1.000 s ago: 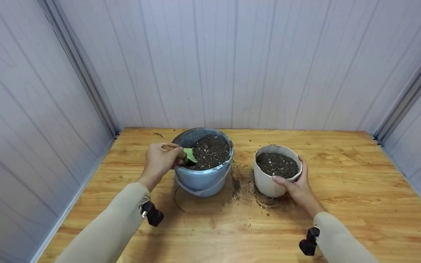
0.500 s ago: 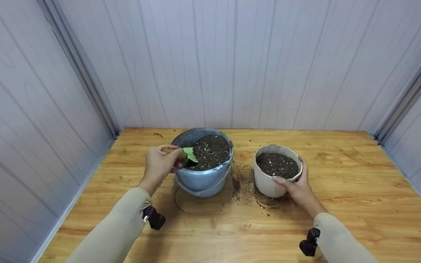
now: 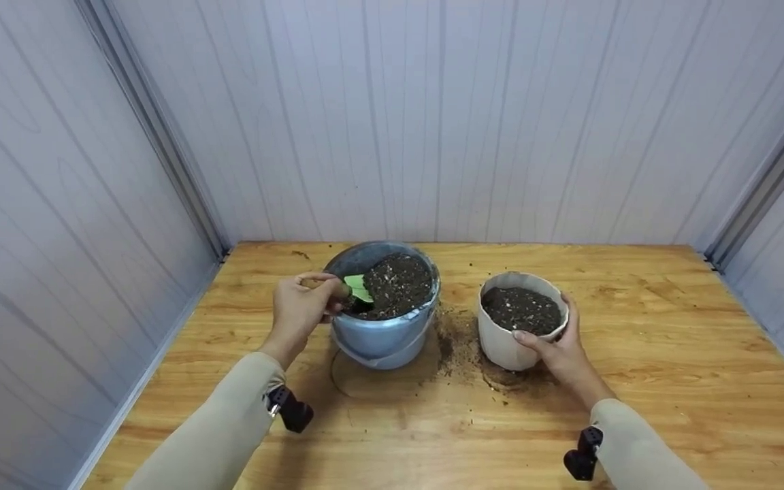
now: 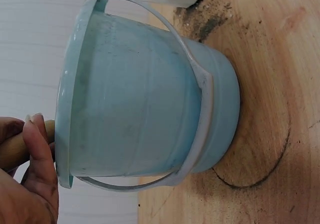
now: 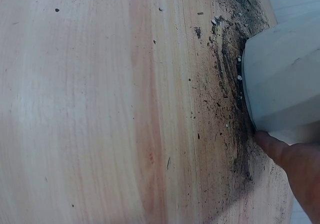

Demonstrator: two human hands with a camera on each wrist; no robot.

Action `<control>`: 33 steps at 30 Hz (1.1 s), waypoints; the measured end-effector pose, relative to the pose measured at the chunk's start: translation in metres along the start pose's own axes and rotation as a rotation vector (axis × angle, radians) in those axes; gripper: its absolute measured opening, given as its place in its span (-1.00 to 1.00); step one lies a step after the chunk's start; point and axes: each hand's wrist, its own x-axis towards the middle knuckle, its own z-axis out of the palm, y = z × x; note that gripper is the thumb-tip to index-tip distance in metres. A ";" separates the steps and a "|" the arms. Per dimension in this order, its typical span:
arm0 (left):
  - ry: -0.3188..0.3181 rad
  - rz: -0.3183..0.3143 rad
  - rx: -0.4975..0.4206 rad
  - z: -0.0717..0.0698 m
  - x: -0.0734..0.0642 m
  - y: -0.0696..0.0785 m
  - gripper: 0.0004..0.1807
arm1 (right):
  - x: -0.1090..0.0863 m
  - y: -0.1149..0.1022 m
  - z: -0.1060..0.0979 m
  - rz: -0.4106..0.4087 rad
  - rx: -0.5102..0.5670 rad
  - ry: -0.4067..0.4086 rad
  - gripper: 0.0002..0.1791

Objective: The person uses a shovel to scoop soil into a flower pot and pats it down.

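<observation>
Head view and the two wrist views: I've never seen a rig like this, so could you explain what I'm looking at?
There's no machine here, just a person's bare hands. The head view comes from a camera worn on the head, looking forward and down. A small camera on each wrist takes the other two, so the bucket looks sideways in the left one, though it stands upright on the wooden table.

The left hand pinches a green-bladed scoop at the bucket's rim. The right hand holds a whitish pot. Both containers hold dark soil, and some spilled soil lies between them.
</observation>
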 end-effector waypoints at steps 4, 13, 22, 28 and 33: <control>-0.006 0.019 -0.087 -0.005 -0.003 -0.003 -0.80 | -0.001 -0.001 0.000 0.002 -0.008 -0.002 0.22; 0.010 0.030 -0.255 -0.006 -0.005 -0.013 -0.73 | -0.001 -0.003 0.000 0.036 -0.010 -0.009 0.20; 0.034 0.037 -0.303 -0.003 -0.009 -0.019 -0.69 | 0.000 -0.004 0.001 0.021 -0.012 0.002 0.22; 0.039 0.043 -0.327 0.005 -0.012 -0.015 -0.70 | 0.000 -0.002 0.001 -0.004 -0.016 0.002 0.21; 0.026 0.044 -0.376 0.020 -0.013 -0.009 -0.72 | -0.001 -0.002 0.001 -0.006 -0.020 0.005 0.21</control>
